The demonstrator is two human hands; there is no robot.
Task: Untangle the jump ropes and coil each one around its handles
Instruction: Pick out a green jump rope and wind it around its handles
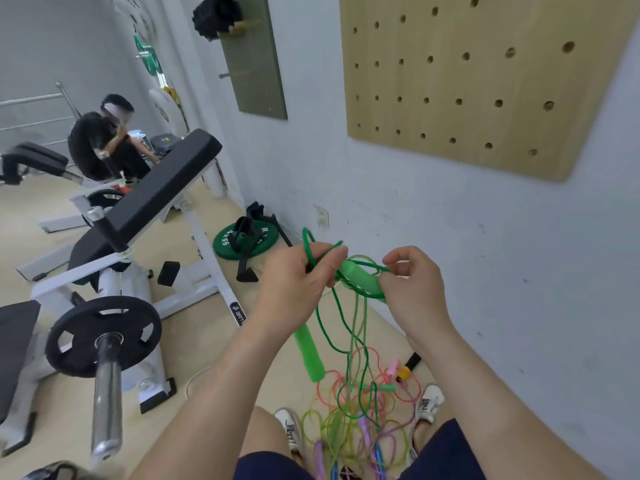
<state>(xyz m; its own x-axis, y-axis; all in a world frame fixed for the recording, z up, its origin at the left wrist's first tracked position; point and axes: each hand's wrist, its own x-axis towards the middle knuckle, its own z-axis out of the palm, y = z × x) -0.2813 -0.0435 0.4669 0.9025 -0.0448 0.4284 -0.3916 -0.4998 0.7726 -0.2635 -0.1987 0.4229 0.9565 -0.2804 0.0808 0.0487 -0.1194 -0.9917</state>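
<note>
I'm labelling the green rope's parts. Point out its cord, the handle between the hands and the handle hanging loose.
green cord [304,242]: head view, the loop sticking up highest.
upper green handle [362,278]: head view, middle of its shaft.
hanging green handle [309,353]: head view, middle of its shaft.

A wooden pegboard [478,81] hangs above a green weight plate [242,241] beside a bench [162,188].

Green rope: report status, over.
Left hand grips cord loops; right hand pinches cord by green handle. Other handle dangles. Cord runs into floor tangle.
</note>
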